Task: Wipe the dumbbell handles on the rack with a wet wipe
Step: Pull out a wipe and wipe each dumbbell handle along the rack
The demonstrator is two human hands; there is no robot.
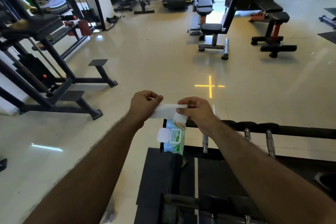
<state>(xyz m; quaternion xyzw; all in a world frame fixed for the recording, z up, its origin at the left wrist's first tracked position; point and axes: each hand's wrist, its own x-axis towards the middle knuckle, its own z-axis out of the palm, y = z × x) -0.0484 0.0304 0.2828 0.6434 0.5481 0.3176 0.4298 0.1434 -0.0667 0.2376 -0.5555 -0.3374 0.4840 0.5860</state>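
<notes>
You hold a white wipe [166, 111] up in front of you, stretched flat between both hands. Your left hand [143, 104] pinches its left end with curled fingers. Your right hand [195, 110] pinches its right end, and a loose bit of the wipe hangs down under your thumb. The wipe is in the air, above the near end of the rack [291, 130].

Just below your hands is the pack [173, 137] of wipes. It is blue and green, and its white lid [163, 134] is flipped open to the left. The pack rests at the left end of the rack.

The rack is black and runs off to the right. A few shiny handles [270, 142] of dumbbells lie across it, under and beside your right arm. They are near the wipe, but the wipe does not touch them.

All around is a shiny pale floor [154, 63]. A yellow cross [210, 86] of light shows on it, beyond your right hand. Black gym machines stand on the left, and benches [212, 29] stand far off on the right.
</notes>
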